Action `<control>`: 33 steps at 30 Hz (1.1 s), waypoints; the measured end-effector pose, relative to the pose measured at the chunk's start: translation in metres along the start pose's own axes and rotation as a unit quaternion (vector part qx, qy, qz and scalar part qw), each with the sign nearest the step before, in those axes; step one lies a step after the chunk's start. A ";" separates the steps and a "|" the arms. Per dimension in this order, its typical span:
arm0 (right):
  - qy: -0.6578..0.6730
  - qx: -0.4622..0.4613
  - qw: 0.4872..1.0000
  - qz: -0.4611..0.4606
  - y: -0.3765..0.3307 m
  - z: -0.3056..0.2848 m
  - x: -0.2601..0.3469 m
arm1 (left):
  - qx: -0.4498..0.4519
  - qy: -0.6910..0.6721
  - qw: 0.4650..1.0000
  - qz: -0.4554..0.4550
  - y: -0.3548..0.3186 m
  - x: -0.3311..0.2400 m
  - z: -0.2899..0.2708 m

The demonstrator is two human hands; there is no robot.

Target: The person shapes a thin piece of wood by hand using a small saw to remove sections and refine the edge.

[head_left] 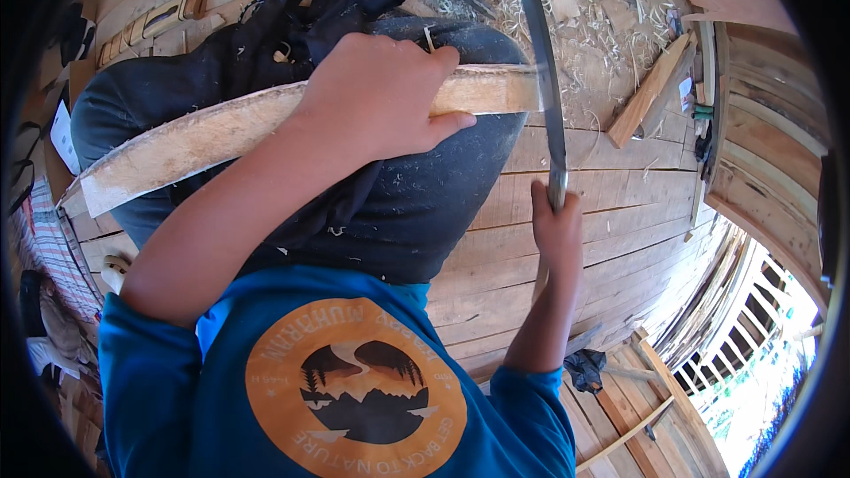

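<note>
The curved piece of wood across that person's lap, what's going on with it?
A person's left hand has its grip on a curved piece of wood lying across the dark trousers. The right hand holds a long-bladed tool, pointing away from the body, at the wood's right end; whether they touch is hard to tell. Pale shavings lie scattered on the plank floor.
</note>
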State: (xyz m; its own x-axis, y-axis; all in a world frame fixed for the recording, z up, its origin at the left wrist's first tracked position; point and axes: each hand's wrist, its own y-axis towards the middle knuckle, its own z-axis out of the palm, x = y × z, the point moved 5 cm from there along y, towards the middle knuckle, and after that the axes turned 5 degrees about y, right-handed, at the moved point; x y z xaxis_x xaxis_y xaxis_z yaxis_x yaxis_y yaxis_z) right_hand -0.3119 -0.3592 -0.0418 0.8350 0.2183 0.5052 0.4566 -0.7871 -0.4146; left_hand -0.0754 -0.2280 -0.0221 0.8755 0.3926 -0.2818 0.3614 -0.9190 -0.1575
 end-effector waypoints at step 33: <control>0.012 0.030 0.999 -0.023 0.008 0.008 0.008 | 0.044 -0.018 0.999 0.015 -0.006 -0.004 0.003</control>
State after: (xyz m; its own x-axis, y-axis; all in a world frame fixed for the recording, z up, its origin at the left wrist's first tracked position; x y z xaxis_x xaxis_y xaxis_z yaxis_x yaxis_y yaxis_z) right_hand -0.2992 -0.3588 -0.0476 0.8060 0.2388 0.5417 0.5120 -0.7405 -0.4353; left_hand -0.0823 -0.2240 -0.0228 0.8726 0.3678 -0.3214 0.3043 -0.9241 -0.2312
